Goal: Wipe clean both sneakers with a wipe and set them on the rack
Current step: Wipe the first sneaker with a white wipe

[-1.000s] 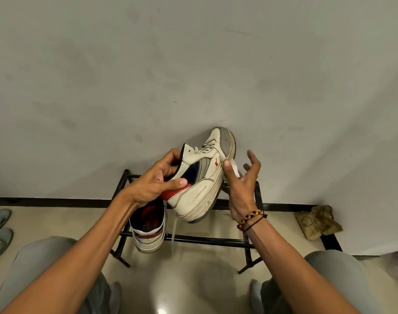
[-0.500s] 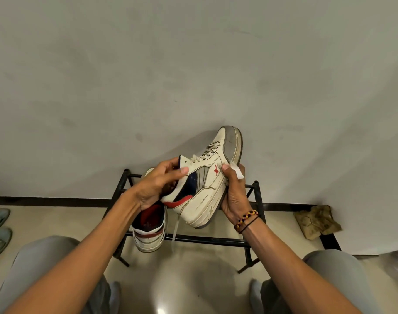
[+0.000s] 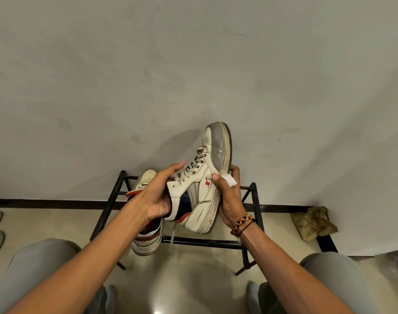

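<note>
You could not read any word or number in this view. The only sign was a small red mark, shaped like a cross or star, on the side of the sneaker that you held up. A second red mark sat higher, near the laces, but it was too small to tell its shape. The crumpled bag on the floor carried a faint drawing, not readable.
</note>
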